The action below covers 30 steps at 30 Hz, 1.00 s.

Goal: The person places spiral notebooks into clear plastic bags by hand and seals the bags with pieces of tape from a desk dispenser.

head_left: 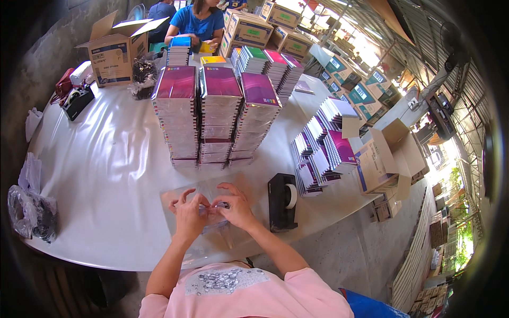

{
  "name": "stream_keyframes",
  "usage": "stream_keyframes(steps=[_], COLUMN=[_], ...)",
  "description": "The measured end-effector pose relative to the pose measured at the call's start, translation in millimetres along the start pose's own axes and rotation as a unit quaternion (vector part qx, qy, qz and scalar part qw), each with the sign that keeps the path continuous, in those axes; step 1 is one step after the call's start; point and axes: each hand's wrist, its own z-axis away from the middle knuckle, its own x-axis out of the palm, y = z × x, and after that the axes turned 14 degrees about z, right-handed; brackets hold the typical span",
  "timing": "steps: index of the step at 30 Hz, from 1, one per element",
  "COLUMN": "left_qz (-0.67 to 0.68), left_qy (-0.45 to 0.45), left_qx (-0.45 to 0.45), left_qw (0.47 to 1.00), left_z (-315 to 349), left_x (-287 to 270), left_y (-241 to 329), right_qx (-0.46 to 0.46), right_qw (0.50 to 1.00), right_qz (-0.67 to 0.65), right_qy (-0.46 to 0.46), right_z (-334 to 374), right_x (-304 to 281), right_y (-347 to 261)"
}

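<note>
My left hand (189,216) and my right hand (237,211) meet over the near part of the table, fingertips pinched close together. A small, shiny, partly clear thing shows between them, too small to make out. Beneath the hands lie clear plastic sheets or bags (228,239), flat on the tabletop. Just right of my right hand stands a black tape dispenser (277,204) with a pale roll of tape. Beyond the hands rise tall stacks of spiral notebooks (221,87) with purple covers, seemingly wrapped in clear plastic.
More notebooks (339,148) are piled at the table's right edge, beside an open carton (377,159). Another open carton (114,59) and a second dispenser (78,102) sit far left. Crumpled plastic (33,212) lies at the left edge. A person in blue (197,24) works across the table.
</note>
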Motion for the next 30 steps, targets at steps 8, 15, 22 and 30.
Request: stream_keyframes(steps=[8, 15, 22, 30], left_qz=[-0.011, -0.117, -0.179, -0.161], left_qy=[-0.125, -0.052, -0.01, 0.006], left_qx=[0.016, 0.149, 0.19, 0.208], left_qw=[0.992, 0.981, 0.965, 0.965], left_z=[13, 43, 55, 55], left_x=[-28, 0, 11, 16], left_y=[31, 0, -8, -9], right_qx=[-0.017, -0.145, 0.091, 0.485], right_qw=[0.989, 0.882, 0.994, 0.871], right_qz=[0.143, 0.438, 0.025, -0.063], right_qy=[0.039, -0.094, 0.048, 0.048], right_z=[1, 47, 84, 145], right_x=[-8, -21, -59, -65], right_y=[-15, -39, -3, 123])
